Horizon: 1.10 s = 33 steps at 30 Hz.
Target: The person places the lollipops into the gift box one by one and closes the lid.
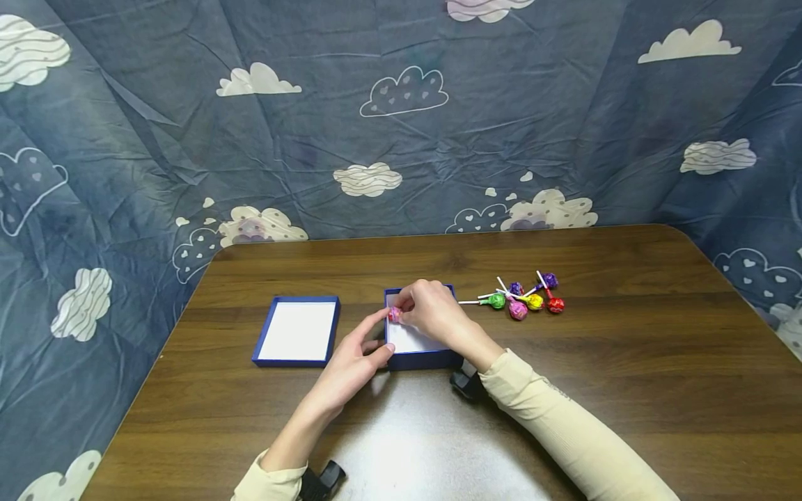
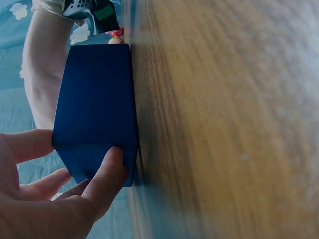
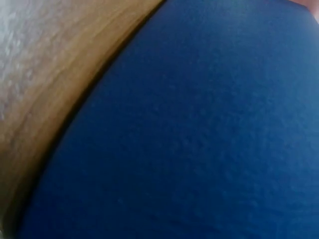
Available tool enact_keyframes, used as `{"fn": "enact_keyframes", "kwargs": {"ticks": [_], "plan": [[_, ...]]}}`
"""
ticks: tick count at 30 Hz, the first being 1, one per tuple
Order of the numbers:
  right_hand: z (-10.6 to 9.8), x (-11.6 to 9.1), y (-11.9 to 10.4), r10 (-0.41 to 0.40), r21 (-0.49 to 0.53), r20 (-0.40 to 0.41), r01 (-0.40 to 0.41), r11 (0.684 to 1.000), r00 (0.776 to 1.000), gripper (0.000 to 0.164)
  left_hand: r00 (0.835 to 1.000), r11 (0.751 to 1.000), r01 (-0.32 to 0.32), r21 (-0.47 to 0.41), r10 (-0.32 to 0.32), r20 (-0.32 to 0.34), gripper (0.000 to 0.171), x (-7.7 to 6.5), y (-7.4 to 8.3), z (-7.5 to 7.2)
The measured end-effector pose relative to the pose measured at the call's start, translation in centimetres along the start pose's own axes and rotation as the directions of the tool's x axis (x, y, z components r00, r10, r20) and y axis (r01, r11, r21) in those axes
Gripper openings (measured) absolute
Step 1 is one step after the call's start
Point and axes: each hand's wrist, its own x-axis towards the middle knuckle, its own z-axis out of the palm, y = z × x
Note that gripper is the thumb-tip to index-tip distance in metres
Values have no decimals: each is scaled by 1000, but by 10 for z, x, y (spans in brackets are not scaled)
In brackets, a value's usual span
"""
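In the head view, an open blue box (image 1: 424,360) with a white inside stands on the table. My right hand (image 1: 432,313) reaches into it and pinches a pink-and-red wrapped lollipop (image 1: 394,315) near the left wall; the fingers hide its stick. My left hand (image 1: 351,365) touches the box's left side, index finger extended to the rim by the lollipop. From the left wrist, the thumb (image 2: 107,172) of that hand lies against the blue box (image 2: 94,94). The right wrist view is filled by the box's blue wall (image 3: 199,129).
The box's blue lid (image 1: 297,331), white inside up, lies to the left. Right of the box is a loose cluster of wrapped lollipops, among them green (image 1: 497,300), pink (image 1: 517,309), yellow (image 1: 535,302) and red (image 1: 555,305). A cloud-patterned cloth (image 1: 401,153) hangs behind the wooden table (image 1: 626,334).
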Motion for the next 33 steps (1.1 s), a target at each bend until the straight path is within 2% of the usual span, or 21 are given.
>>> {"fn": "enact_keyframes", "kwargs": {"ticks": [6, 10, 16, 24, 33], "plan": [[-10, -4, -1, 3, 1, 5, -3, 1000, 1000, 22, 1000, 1000, -3, 0, 3, 2, 57, 0, 1, 0], [-19, -9, -3, 8, 36, 10, -8, 999, 1000, 24, 1000, 1000, -9, -2, 9, 4, 58, 0, 0, 0], [-29, -20, -2, 9, 103, -4, -9, 995, 1000, 21, 1000, 1000, -9, -11, 10, 12, 58, 0, 0, 0], [-43, -36, 0, -61, 226, -34, 67, 972, 998, 19, 1000, 1000, -6, -16, 6, 21, 58, 0, 0, -1], [-63, -59, 6, -60, 235, -51, 70, 969, 997, 17, 1000, 1000, -7, -22, 7, 13, 57, 0, -1, -1]]}}
